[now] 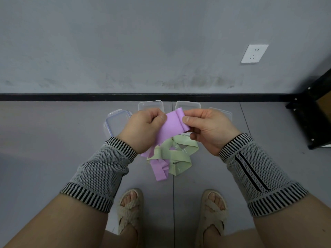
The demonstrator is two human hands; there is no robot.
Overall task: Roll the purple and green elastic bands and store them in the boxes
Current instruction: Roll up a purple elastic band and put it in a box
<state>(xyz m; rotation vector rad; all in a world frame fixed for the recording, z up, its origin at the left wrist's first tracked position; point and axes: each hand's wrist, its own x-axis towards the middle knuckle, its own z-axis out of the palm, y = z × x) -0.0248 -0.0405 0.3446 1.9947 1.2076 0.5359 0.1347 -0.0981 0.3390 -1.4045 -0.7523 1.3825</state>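
Fingers (162, 116) of our left hand (143, 129) and our right hand (209, 127) pinched the purple band (172, 127) at its top end, one on each edge, where a first fold showed. Its long axis ran down and away to our left, the tail trailing onto the floor (53, 140) across the green band (172, 154). We judged the rolling barely begun, with the clear boxes (151, 104) waiting open just beyond our hands.
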